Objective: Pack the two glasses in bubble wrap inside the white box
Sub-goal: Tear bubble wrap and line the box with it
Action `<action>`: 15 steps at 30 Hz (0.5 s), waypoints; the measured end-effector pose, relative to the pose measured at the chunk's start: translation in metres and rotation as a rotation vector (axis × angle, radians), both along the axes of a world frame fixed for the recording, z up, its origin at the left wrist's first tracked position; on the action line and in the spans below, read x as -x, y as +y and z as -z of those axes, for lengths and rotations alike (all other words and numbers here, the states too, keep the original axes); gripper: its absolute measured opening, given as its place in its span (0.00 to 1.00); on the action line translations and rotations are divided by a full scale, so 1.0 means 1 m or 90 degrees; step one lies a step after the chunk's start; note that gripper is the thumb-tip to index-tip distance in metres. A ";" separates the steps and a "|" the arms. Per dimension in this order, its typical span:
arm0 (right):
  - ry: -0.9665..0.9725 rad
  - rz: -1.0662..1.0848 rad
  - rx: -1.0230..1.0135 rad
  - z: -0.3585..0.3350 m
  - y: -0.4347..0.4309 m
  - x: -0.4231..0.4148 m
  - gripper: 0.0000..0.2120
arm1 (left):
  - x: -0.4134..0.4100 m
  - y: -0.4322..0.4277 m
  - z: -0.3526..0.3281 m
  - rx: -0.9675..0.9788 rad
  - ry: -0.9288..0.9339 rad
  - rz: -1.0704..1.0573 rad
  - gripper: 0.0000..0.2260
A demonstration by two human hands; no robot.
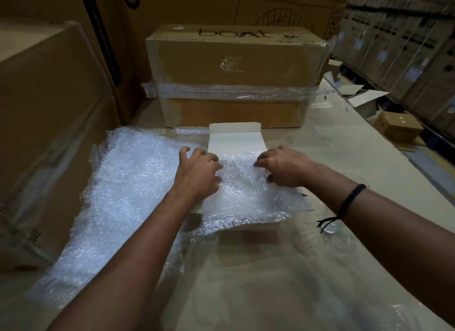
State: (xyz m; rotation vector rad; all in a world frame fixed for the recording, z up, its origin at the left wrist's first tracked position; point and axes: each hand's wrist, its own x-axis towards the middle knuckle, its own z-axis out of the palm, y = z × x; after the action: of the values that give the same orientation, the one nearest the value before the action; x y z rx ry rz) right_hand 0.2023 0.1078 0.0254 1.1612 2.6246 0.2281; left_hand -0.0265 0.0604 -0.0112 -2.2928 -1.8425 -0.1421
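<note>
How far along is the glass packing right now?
Done: the white box stands open, lid flap up. In hand: left hand and right hand grip bubble wrap draped over its opening. To do: what lies under the wrap is hidden; tucking in and closing the lid remain.

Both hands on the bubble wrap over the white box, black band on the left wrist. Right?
No. The head view shows the black band on the right wrist. Left hand and right hand are on the bubble wrap over the white box.
</note>
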 end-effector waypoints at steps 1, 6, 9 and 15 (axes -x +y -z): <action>-0.029 -0.009 0.002 0.007 0.003 0.004 0.27 | -0.003 0.001 0.000 0.033 0.022 0.007 0.17; -0.119 -0.002 0.025 0.031 0.014 0.022 0.24 | -0.014 0.007 0.009 0.143 0.119 0.004 0.15; -0.062 0.043 0.072 0.029 0.016 0.023 0.22 | -0.011 0.011 0.004 0.124 0.047 -0.006 0.15; 0.140 0.113 0.219 -0.023 -0.006 -0.005 0.19 | 0.019 -0.006 -0.014 0.169 -0.264 0.049 0.09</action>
State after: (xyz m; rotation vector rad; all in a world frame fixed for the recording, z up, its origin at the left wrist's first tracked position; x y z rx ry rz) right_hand 0.2075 0.1017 0.0484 1.3441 2.5772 -0.3917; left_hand -0.0457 0.0546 0.0030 -2.6798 -2.0697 -0.4399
